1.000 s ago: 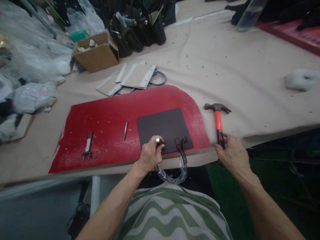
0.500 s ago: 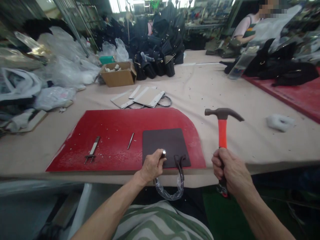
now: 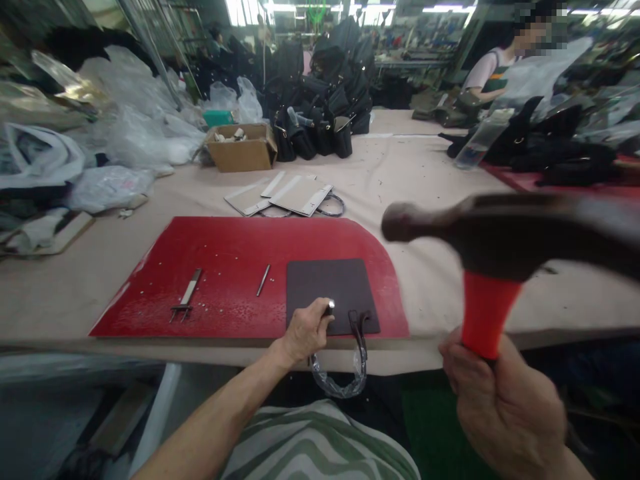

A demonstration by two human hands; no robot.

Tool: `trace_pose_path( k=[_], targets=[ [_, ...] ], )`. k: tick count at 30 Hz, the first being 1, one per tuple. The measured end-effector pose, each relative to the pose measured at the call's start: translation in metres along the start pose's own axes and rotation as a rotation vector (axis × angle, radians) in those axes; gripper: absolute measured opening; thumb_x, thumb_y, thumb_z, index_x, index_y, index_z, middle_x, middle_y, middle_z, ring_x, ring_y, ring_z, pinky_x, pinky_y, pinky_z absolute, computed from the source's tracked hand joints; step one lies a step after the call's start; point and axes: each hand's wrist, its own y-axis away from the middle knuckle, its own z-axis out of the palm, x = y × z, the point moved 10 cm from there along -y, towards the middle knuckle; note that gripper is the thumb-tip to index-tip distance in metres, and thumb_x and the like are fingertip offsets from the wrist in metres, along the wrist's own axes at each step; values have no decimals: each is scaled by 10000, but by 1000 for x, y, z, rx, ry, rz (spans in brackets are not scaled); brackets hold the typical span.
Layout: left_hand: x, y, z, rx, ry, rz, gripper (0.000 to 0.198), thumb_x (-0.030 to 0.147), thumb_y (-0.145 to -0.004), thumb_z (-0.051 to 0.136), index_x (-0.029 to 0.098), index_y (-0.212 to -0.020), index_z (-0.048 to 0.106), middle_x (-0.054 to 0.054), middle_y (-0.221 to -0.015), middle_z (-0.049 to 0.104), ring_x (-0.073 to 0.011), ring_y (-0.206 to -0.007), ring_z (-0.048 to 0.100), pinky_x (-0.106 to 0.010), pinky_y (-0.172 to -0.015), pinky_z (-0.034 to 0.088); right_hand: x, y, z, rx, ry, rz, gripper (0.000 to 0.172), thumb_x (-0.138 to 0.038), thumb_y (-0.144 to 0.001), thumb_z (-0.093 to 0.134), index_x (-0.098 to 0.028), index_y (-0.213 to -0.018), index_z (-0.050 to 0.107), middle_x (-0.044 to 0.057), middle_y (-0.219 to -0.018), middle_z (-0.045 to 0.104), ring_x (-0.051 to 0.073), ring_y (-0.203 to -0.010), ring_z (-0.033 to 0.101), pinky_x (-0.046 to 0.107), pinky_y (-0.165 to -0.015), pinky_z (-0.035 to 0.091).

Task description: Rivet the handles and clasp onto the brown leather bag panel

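My left hand (image 3: 307, 328) is closed around a short metal punch (image 3: 331, 305), whose shiny round top shows above the thumb. It stands over a dark brown flat panel (image 3: 325, 280), near the panel's front edge. A looped handle (image 3: 334, 388), partly wrapped in clear plastic, is joined at that edge and hangs over the table's front. My right hand (image 3: 505, 400) grips a claw hammer (image 3: 487, 300) by its orange and black handle. The hammer is raised close to the camera, its head slightly blurred. Under the panel lies a red board (image 3: 225, 243).
On the red board lie a thin metal rod (image 3: 263, 280) and a pronged tool (image 3: 187, 295). Behind are stacked panels with handles (image 3: 295, 195), a cardboard box (image 3: 243, 153) and black bags (image 3: 320, 120). Plastic wrapping (image 3: 135, 133) fills the left. Another person (image 3: 487, 73) is at the far right.
My right hand has lifted the hammer toward the camera and to the right, so it looks much larger. My left hand stays in place with the punch on the panel.
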Motion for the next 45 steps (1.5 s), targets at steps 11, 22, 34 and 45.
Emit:
trace_pose_path(
  k=[11,22,34,45],
  targets=[
    [-12,4,0,-21,110,-103,145,171,-915,498,210,-1052,525,-48,-916,670,-186,-824,680,-289,-744,542,78,15,74,-393,-173,391,409,-535,-964,365,-224,-707,438,-16,-551,457,171,-480,439,283,-489,275],
    [-17,4,-3,-15,187,-148,113,187,-931,509,203,-1026,569,-55,-948,676,-178,-888,663,-297,-821,537,88,21,86,-220,-544,584,491,-629,-966,457,-210,-711,456,-32,-562,424,126,-451,388,235,-410,295],
    [-15,0,-8,21,199,-141,92,177,-938,517,192,-997,587,-47,-908,672,-161,-833,648,-274,-759,524,56,9,69,-295,-242,319,377,-499,-982,416,-227,-723,441,-34,-545,418,156,-462,379,294,-480,230],
    [-13,5,-15,64,207,-128,108,164,-913,569,184,-997,633,-37,-917,698,-156,-853,675,-261,-791,535,102,-29,157,-339,-292,526,269,-356,-859,635,-188,-705,491,-24,-624,496,149,-572,449,268,-537,286]
  ],
)
